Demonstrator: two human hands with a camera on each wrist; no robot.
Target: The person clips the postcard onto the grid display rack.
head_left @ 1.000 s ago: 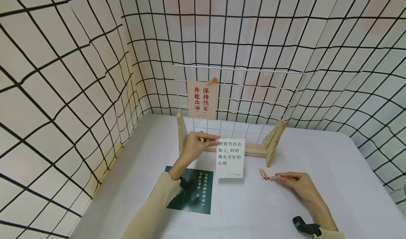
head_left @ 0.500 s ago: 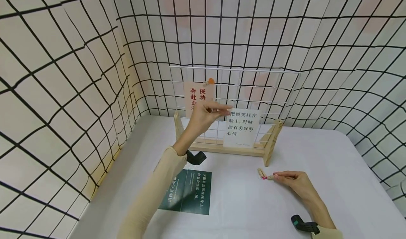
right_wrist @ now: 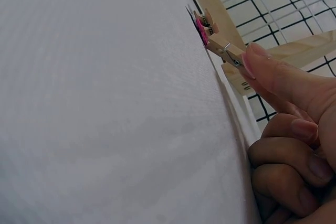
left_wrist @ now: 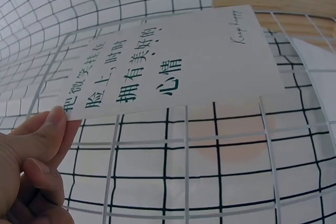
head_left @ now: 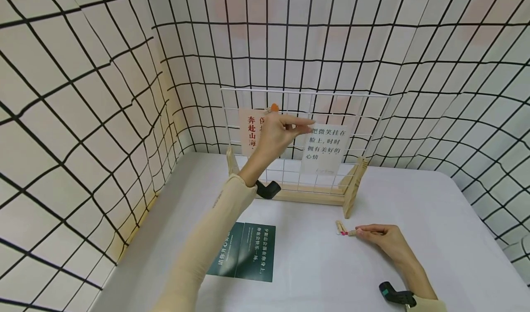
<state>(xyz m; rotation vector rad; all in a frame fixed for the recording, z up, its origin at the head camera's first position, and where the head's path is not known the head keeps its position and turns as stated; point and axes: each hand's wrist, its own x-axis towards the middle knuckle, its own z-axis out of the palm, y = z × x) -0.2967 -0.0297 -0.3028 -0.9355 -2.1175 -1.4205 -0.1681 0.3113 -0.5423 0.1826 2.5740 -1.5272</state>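
The fingers of a person's left hand pinched the upper left corner of one thin, rectangular white card in front of one wire rack with two wooden legs. The right hand's fingers pinched one wooden clothespin at the white tabletop, beside at least one other. One orange-topped clip held one pink card; dark green paper in two panels lay flat
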